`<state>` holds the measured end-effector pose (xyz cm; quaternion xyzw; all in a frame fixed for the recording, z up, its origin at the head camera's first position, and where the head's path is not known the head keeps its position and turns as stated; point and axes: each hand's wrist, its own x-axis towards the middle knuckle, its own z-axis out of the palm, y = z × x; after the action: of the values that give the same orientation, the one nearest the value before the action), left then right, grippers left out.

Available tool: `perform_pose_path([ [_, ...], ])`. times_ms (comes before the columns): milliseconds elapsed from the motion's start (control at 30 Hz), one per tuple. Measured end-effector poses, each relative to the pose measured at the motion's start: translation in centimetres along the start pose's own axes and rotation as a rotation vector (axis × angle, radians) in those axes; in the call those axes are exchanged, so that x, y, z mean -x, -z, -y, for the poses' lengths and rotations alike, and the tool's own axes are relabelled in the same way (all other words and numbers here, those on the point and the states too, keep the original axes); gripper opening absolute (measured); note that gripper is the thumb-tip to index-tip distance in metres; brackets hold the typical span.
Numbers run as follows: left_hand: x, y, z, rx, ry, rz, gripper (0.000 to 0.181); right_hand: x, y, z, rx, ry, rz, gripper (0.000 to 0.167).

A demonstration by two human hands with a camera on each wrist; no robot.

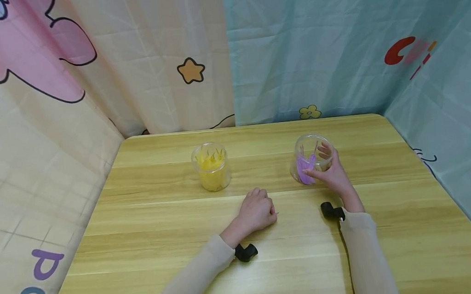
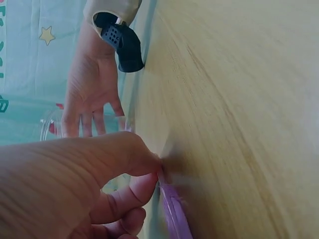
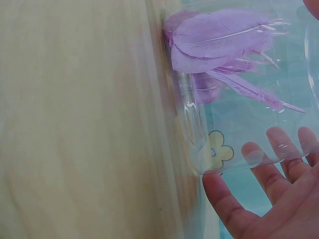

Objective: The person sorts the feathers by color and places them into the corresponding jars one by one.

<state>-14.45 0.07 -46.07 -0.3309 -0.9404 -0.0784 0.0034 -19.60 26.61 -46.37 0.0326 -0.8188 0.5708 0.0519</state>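
My left hand [image 1: 256, 211] is low over the middle of the table, its fingers curled. In the left wrist view its thumb and forefinger pinch the quill of a purple feather [image 2: 175, 214]; the head view mostly hides this feather under the hand. My right hand [image 1: 332, 172] grips a clear plastic cup [image 3: 249, 119] that stands upright, with the thumb and the fingers on different sides of its wall. Several purple feathers [image 3: 219, 42] stand inside that cup, quills upward.
Another clear cup, full of yellow feathers [image 1: 213, 174], stands on the left part of the wooden table [image 1: 150, 218]. Printed curtains [image 1: 294, 45] hang behind and beside the table. A small black camera is worn on each wrist.
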Motion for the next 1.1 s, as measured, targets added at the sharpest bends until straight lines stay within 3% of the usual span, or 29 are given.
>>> perform_pose_path([
  [300, 0.0, 0.2, -0.5, 0.013, 0.023, 0.009, 0.016, 1.2, -0.1, 3.4, -0.022, 0.011, 0.02, 0.096],
  [500, 0.2, 0.1, -0.8, -0.001, 0.015, -0.05, 0.019, 1.2, -0.2, 3.6, -0.033, 0.006, 0.02, 0.096],
  [633, 0.2, 0.1, -0.6, 0.014, 0.047, -0.015, 0.02, 1.3, -0.2, 3.7, -0.031, 0.001, 0.022, 0.095],
  [833, 0.5, 0.1, 0.0, 0.086, 0.117, 0.033, 0.027, 1.1, -0.2, 3.3, -0.027, 0.004, 0.027, 0.096],
  [1100, 0.9, 0.1, -0.2, 0.074, 0.089, 0.022, 0.032, 0.1, 0.0, 0.3, -0.028, 0.004, 0.015, 0.101],
])
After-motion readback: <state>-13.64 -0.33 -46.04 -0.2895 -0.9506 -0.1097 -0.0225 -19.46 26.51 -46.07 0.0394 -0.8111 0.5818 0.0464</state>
